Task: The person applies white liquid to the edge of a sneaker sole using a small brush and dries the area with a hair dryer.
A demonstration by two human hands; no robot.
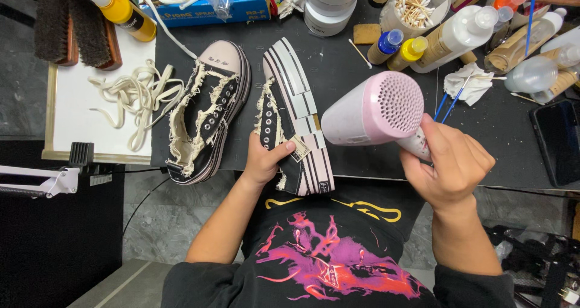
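A black shoe (290,120) with frayed canvas edges is tipped on its side at the near edge of the dark desk (344,72), its striped sole turned toward the dryer. It is grasped at the heel end by the left hand (263,160), fingers wrapped over the collar. A pink hair dryer (374,110) is gripped by its handle in the right hand (450,163), the barrel lying just beside the sole, its grille facing up toward the camera.

The shoe hangs partly over the desk edge, so it could probably slip off if the left hand's hold were loosened. If hot air were held too long on one spot, the sole's glue or the frayed cloth might be harmed, and the left fingers, so near the barrel, could be scorched.

A second shoe (208,114) lies upright just left of the held one, apart from both hands. Loose laces (136,96) rest on a white board (72,126) further left. Bottles (459,33) and a tub of cotton swabs (417,6) stand behind the dryer.
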